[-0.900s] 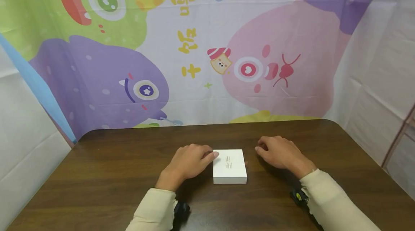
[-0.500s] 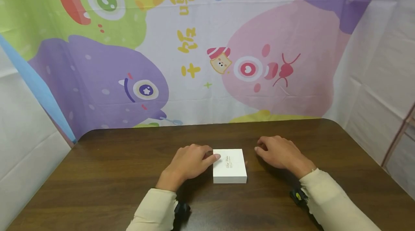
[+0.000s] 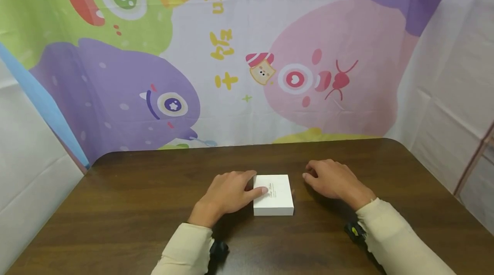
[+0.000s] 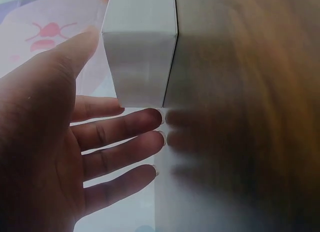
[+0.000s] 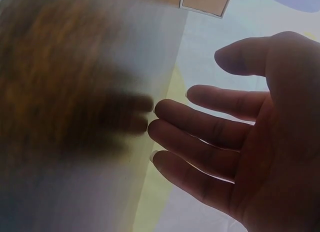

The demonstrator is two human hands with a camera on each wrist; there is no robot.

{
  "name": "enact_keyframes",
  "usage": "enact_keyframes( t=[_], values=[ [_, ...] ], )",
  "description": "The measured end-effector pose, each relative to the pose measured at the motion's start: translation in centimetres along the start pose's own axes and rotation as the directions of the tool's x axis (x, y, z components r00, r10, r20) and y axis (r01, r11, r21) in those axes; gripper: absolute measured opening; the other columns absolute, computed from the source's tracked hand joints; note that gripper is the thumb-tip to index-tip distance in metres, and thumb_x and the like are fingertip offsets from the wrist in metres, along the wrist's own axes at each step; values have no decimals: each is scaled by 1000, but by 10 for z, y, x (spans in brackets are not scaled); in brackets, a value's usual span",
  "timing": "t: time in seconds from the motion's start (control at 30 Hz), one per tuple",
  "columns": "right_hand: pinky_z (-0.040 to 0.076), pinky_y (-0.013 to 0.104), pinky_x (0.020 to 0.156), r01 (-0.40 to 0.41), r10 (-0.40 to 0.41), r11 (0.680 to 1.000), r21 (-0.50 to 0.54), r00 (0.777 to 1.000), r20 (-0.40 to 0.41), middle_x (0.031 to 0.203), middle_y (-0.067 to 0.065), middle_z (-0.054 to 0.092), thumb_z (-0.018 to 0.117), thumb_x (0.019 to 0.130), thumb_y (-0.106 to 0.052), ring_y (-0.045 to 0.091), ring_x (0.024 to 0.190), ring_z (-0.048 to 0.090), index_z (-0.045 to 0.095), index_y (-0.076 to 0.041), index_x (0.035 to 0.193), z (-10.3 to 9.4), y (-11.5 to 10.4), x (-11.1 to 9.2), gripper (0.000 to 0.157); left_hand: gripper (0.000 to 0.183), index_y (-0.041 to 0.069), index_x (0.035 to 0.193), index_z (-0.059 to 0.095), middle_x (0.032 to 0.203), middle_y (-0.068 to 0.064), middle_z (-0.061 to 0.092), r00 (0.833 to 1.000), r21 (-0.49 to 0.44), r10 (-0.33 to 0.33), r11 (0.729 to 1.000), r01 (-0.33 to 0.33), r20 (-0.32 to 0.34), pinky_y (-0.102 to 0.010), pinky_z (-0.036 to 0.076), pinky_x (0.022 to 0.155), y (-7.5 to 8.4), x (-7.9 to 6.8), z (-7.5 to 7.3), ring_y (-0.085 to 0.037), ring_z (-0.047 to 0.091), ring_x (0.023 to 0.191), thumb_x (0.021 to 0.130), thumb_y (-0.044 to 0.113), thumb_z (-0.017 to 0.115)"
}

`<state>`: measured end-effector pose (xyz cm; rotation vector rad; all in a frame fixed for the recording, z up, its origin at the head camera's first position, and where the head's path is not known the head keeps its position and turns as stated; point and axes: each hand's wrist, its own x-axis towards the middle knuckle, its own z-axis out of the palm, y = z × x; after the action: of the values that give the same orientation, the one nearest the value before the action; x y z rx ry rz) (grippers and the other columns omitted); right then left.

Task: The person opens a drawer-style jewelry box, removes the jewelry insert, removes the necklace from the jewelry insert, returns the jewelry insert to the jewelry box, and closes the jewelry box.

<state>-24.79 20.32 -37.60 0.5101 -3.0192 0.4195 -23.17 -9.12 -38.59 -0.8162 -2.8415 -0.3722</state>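
Observation:
A flat white box (image 3: pixel 275 197) with fine lettering on its top lies on the table. My left hand (image 3: pixel 227 193) is at the box's left side, thumb over the lid and index fingertip by the far left corner. In the left wrist view, the other fingers (image 4: pixel 120 154) extend loosely, below the box's white end (image 4: pixel 140 67). To the right of the box, my right hand (image 3: pixel 333 180) rests apart from it, holding nothing. Its fingers (image 5: pixel 200 157) are relaxed in the right wrist view, where a brown panel framed in white (image 5: pixel 205 1), seemingly the box's right end, shows at the top.
The brown wooden table (image 3: pixel 127 206) has rounded far corners. Behind it hangs a cloth (image 3: pixel 239 120) printed with cartoon monsters, with pale cloth (image 3: pixel 444 107) at the sides. A black wrist device (image 3: pixel 354 231) sits under the right cuff.
My left thumb has slid farther right across the box's lid, and the index finger has straightened slightly. The head view has tipped down slightly. My right hand stays put.

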Motion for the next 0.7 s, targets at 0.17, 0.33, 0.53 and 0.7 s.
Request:
enact_keyframes(
  t=[0.17,0.33,0.53,0.7],
  values=[
    [53,51,81,4,-3,1000,-3,1000,7,104,2,71,62,97,-33,24,95,67,70,-9,117,-1,-1,0,32,49,19,109,65,71,9,55,1000,-1,4,1000,-4,-1,-39,48,62,2,1,-1,-16,61,71,95,64,53],
    [53,50,80,16,-16,1000,-5,1000,7,104,2,71,62,98,-34,24,95,67,70,-9,117,-2,0,0,32,49,18,107,63,73,8,57,1000,6,8,1000,-8,2,-38,48,62,5,1,-1,-16,61,71,96,65,51],
    [53,50,80,18,-18,1000,1,1000,11,105,2,71,62,98,-33,24,96,67,70,-9,117,-4,0,-1,32,47,18,100,60,76,9,59,1000,10,12,1000,-12,5,-37,48,61,7,1,0,-15,60,70,95,64,54],
    [53,50,81,15,-15,1000,2,1000,19,106,3,71,61,98,-33,24,96,67,70,-9,118,-3,0,-2,33,48,18,98,58,74,9,56,1000,-7,0,1000,0,30,-36,47,60,8,1,0,-13,56,67,91,65,59]
  ],
)
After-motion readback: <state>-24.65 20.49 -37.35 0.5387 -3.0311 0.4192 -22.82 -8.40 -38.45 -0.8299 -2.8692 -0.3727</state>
